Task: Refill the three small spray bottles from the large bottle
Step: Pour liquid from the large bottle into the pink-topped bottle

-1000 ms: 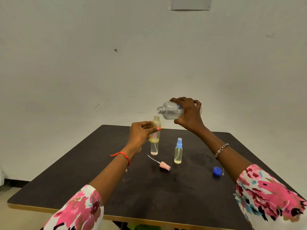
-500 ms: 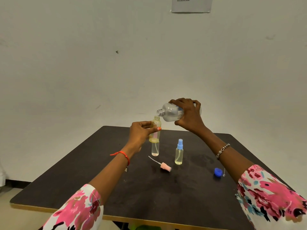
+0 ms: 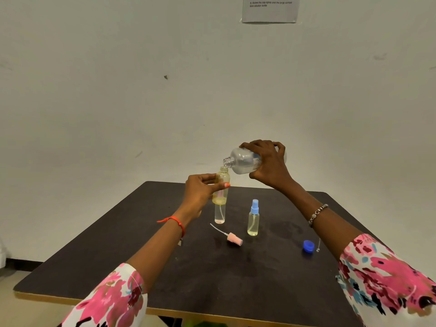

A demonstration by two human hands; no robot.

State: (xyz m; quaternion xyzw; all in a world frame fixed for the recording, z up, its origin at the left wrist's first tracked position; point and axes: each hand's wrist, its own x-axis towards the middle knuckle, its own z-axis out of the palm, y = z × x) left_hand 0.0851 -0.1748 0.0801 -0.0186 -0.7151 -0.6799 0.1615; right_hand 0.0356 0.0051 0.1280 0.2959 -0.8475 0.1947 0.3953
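Two hands work above a dark worktop (image 3: 200,279) with a pale front edge, set against a bare white wall (image 3: 118,90) bearing a paper notice (image 3: 270,9). Left hand (image 3: 200,192), grip clenched on an uncapped small bottle (image 3: 222,182); right hand (image 3: 269,166) grasps the tilted large bottle (image 3: 243,161), mouth just over it. Near them stand a blue-topped spray bottle (image 3: 253,219) and a clear bottle (image 3: 220,214); the pink sprayer (image 3: 233,238) and blue cap (image 3: 308,245) lie flat. Near half bare.

Near half of the table (image 3: 165,279) lies bare; we see open passage there. Mid-table obstacles: blue sprayer (image 3: 253,219), clear bottle (image 3: 219,214), pink spray head (image 3: 232,238) lying flat. Blue cap (image 3: 308,246) stands apart at right.
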